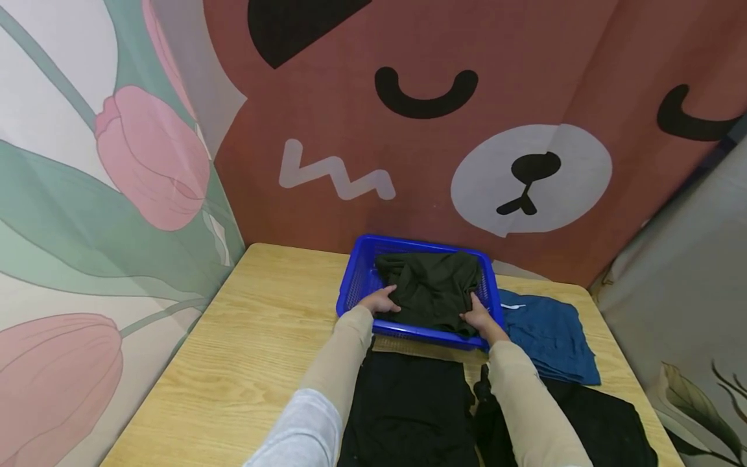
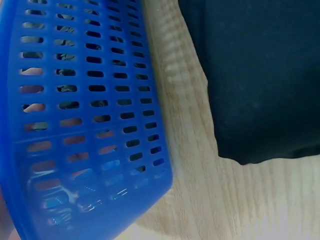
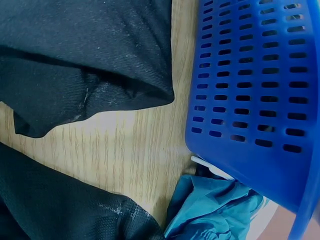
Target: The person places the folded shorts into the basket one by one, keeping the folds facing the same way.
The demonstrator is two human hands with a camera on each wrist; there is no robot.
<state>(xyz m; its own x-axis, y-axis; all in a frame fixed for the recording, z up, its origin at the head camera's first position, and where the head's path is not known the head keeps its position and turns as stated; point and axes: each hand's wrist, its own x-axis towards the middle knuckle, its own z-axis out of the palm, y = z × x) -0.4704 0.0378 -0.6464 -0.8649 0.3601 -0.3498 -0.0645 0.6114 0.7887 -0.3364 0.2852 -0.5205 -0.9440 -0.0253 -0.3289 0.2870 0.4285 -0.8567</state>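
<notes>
A dark green garment (image 1: 434,292) lies bunched inside a blue plastic basket (image 1: 408,333). My left hand (image 1: 379,301) reaches over the near left rim, its fingers and thumb spread against the garment's left edge. On the opposite side, my right hand (image 1: 480,315) rests at the garment's right edge with its thumb pointing inward. In the left wrist view, the perforated basket wall (image 2: 85,115) hides most of the left hand, with bits of skin showing through the slots. The right wrist view has the basket wall (image 3: 250,85) but not the right hand's fingers.
Folded black garments (image 1: 417,408) lie on the wooden table (image 1: 262,337) in front of the basket, another black one (image 1: 601,421) at the near right. A blue garment (image 1: 548,334) with a white drawstring sits right beside the basket. A bear-print curtain (image 1: 338,220) hangs behind.
</notes>
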